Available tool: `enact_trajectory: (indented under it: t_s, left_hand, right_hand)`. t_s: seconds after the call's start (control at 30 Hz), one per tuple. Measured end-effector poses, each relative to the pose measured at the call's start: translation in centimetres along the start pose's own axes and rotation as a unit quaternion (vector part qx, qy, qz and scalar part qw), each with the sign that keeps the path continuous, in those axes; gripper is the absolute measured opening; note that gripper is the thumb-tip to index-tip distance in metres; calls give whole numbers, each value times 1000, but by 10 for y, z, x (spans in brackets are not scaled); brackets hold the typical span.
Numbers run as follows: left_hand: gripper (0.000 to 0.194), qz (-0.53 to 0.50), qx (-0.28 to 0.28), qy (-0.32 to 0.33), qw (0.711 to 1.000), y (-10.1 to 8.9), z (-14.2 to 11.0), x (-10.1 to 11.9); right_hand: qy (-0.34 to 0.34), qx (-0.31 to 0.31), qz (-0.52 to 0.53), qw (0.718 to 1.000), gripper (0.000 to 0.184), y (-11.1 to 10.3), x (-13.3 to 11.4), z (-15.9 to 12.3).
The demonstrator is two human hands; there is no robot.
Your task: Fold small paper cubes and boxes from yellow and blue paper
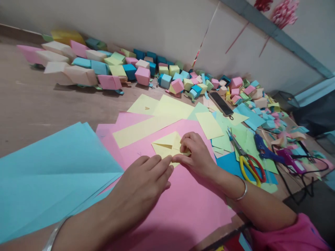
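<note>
A small piece of folded yellow paper lies on large pink sheets, its flaps meeting near the middle. My left hand rests along its lower left edge, fingers together and pointing right; what lies under the fingertips is hidden. My right hand pinches the paper's right corner between curled fingers and thumb. The thumb of the right hand meets the left fingertips at the lower edge. A yellow strip and larger yellow sheets lie just beyond.
Large blue sheets lie at left. On the right are scissors, a blue glue gun with a black cord, and a phone. Many folded paper boxes line the wall. Pink flowers show at upper right.
</note>
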State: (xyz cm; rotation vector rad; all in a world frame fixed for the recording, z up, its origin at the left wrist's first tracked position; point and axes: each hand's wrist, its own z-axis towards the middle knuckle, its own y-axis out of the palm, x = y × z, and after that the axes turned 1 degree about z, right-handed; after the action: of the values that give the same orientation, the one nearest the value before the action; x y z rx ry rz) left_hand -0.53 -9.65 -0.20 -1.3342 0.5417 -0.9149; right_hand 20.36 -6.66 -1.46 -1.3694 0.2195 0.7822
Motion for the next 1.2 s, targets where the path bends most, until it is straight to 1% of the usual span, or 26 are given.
enact_trajectory:
  t_s: [0.07, 0.13, 0.2, 0.23, 0.27, 0.3, 0.37, 0.4, 0.5, 0.6, 0.67, 0.73, 0.83, 1.03, 1.2]
  left_hand:
    - [23, 4, 3, -5, 1000, 0, 1, -1]
    - [22, 13, 1, -7, 1000, 0, 2, -1]
    - [20, 20, 2, -5, 1000, 0, 3, -1]
    - [19, 20, 4, -6, 1000, 1, 4, -1]
    - [18, 18, 7, -5, 1000, 1, 4, -1]
    - [18, 16, 11, -4, 1000, 2, 3, -1]
    - [20, 14, 21, 0, 1000, 4, 2, -1]
    - [22, 16, 29, 3, 999, 5, 2, -1]
    - [27, 29, 50, 14, 998, 8, 0, -2]
    - [25, 45, 63, 30, 997, 9, 1, -2]
    - [25, 54, 66, 35, 996, 8, 2, -2]
    - [25, 61, 62, 35, 996, 6, 4, -2]
    - [24, 63, 58, 35, 996, 4, 4, -2]
    - [26, 67, 56, 36, 996, 6, 2, -4]
    - [25, 67, 62, 37, 995, 7, 2, -4]
  right_hand:
    - [-4, -4, -4, 1000, 28, -3, 0, 2]
    - [-21, -6, -24, 999, 20, -11, -2, 3]
    - [-49, 3, -91, 995, 11, -22, -8, 1]
    - [-60, 9, -151, 987, 12, -29, -14, -1]
    - [-71, 11, -225, 972, 16, -34, -20, -5]
    - [-82, -1, -297, 951, 22, -39, -27, -11]
    - [-99, -65, -385, 915, 31, -42, -41, -23]
    - [-106, -95, -409, 901, 38, -41, -47, -30]
    - [-141, -155, -451, 867, 52, -29, -56, -47]
    - [-165, -186, -477, 843, 55, -15, -56, -54]
    - [-163, -199, -489, 833, 55, -11, -56, -54]
    - [-153, -209, -497, 828, 56, -10, -56, -53]
    - [-144, -218, -496, 828, 57, -12, -56, -51]
    - [-134, -225, -464, 846, 59, -18, -48, -52]
    - [-127, -221, -453, 855, 61, -19, -45, -52]
